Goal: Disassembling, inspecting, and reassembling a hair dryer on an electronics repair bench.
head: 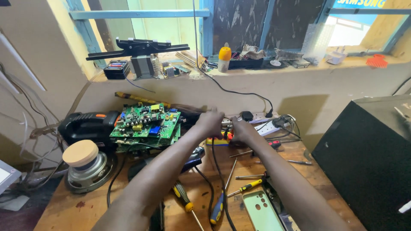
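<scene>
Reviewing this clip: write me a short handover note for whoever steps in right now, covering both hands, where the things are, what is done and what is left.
Left hand: at the back of the bench beside the white power strip, grip hidden.
Right hand: beside it, over a small yellow and red device; whether it grips it is unclear.
Green circuit boards are stacked left of the hands; screwdrivers lie loose on the wooden bench, with a speaker at far left.
Done: plugs sit in the strip.
Left: cannot be told from this view.
</scene>
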